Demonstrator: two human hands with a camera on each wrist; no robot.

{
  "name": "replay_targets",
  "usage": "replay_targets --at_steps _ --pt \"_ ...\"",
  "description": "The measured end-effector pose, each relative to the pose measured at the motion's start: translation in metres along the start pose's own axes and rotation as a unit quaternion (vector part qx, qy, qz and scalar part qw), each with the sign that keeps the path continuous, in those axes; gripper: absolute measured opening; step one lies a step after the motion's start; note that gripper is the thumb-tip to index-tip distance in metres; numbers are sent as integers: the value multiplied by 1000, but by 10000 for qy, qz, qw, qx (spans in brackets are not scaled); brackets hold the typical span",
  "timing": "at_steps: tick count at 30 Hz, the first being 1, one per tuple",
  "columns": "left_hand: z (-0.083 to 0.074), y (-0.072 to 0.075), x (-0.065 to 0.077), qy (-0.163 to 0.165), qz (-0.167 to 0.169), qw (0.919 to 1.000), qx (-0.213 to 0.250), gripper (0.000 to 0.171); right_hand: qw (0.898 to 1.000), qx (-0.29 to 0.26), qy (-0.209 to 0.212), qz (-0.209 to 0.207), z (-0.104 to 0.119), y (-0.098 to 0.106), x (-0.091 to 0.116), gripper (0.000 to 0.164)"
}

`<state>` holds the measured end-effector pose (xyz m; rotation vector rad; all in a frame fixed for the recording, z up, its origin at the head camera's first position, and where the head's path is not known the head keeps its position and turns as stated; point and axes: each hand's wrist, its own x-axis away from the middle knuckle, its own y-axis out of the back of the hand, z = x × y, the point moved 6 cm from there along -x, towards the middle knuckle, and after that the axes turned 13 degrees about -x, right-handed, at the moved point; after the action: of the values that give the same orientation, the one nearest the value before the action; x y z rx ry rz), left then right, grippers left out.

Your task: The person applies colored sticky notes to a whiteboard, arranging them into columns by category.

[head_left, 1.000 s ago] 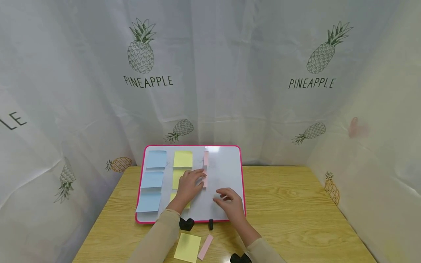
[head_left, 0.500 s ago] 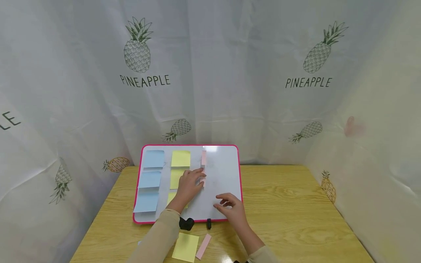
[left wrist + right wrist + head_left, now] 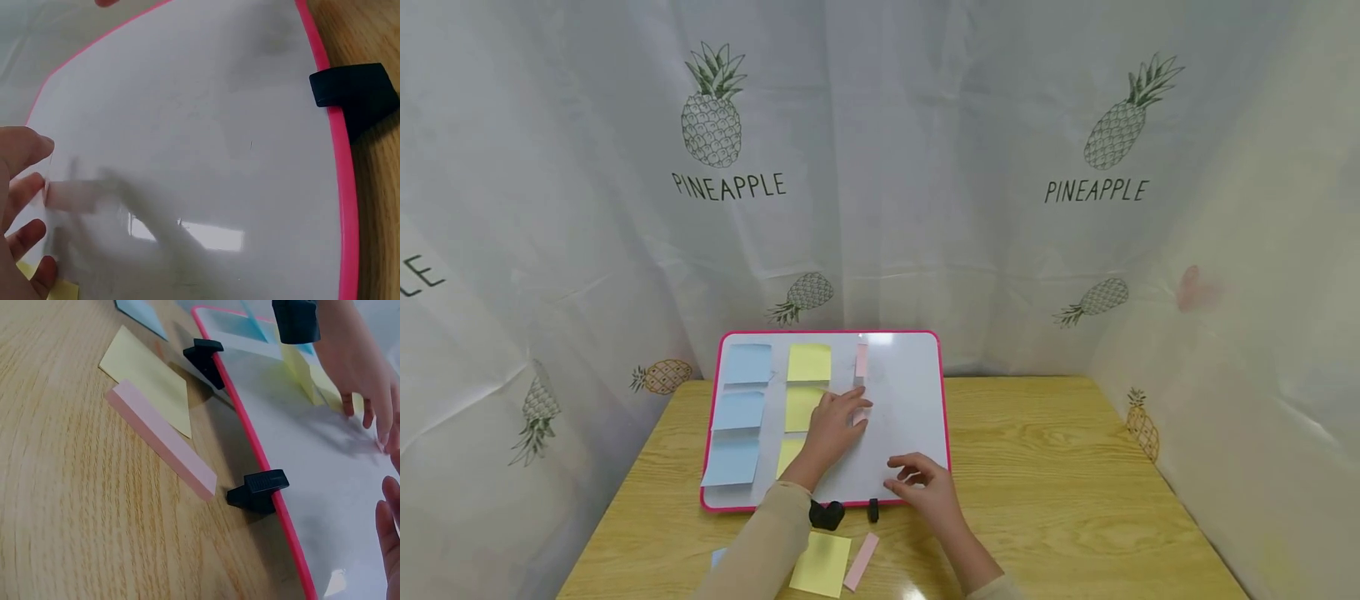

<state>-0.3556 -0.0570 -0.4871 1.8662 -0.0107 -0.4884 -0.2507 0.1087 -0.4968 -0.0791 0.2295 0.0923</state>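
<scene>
My left hand (image 3: pixel 833 427) reaches over the whiteboard (image 3: pixel 910 400), its spread fingertips on a small pink sticky note (image 3: pixel 858 416) that they partly cover. Seen from the left wrist, that note (image 3: pixel 47 194) shows edge-on by the fingertips and mirrors in the glossy board. Another pink sticky note (image 3: pixel 861 360) is stuck above it. To the left run a column of yellow sticky notes (image 3: pixel 809 362) and a column of blue sticky notes (image 3: pixel 748 363). My right hand (image 3: pixel 927 490) hovers over the board's lower right, fingers loosely bent, nothing between thumb and forefinger.
On the wooden table (image 3: pixel 1037 492) before the board lie a yellow sticky-note pad (image 3: pixel 822 565), a narrow pink pad (image 3: pixel 861 562) and a blue pad (image 3: pixel 142 315). Black clips (image 3: pixel 259 490) grip the board's pink lower edge. A pineapple-print curtain (image 3: pixel 895 208) hangs behind.
My right hand has drifted down toward the board's lower edge. The left fingertips stay at the pink sticky note, shifting only slightly. The view has swung a little right.
</scene>
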Motion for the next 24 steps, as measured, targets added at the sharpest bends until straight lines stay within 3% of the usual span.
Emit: replay_targets --at_steps 12,24 --pt "-3 6 36 -13 0 9977 682 22 9996 -13 -260 50 -14 -1 7 26" --pt "-5 10 80 -99 -31 9844 1756 21 9990 -183 -390 126 -21 -5 21 25"
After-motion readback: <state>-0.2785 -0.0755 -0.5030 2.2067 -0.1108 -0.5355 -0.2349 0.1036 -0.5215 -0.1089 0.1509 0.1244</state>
